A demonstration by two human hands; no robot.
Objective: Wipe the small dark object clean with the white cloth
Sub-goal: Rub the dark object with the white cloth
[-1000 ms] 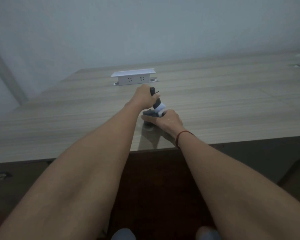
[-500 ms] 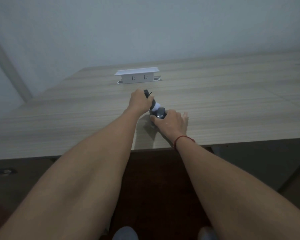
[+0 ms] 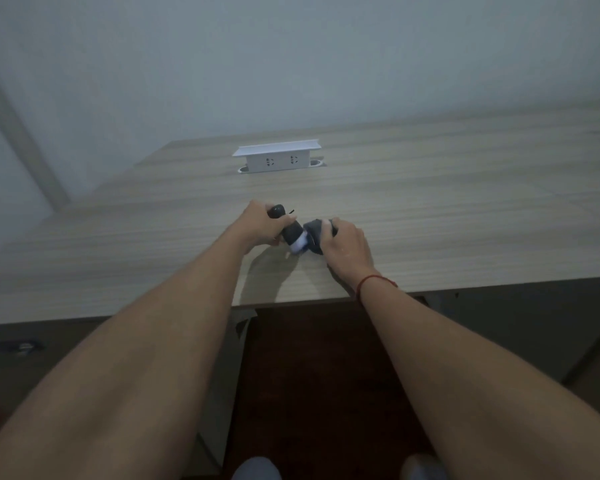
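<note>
My left hand [image 3: 262, 226] is closed around the small dark object [image 3: 289, 230], a short cylinder that lies tilted just above the wooden table [image 3: 447, 216]. Its rounded far end [image 3: 277, 212] sticks out past my fingers. My right hand [image 3: 345, 249] is closed on a bunched cloth [image 3: 314, 233]. The cloth looks grey in the dim light, and its white part [image 3: 299, 244] presses against the near end of the dark object. My fingers hide the rest of the cloth.
A white pop-up socket box [image 3: 277, 157] stands on the table behind my hands. The table's front edge [image 3: 482, 284] runs just below my right wrist, which wears a red string [image 3: 374, 280]. Dark floor lies underneath.
Both hands have shifted slightly toward me. My right hand has slid off to the right, so the cloth now sits at the object's near end rather than around its middle.
</note>
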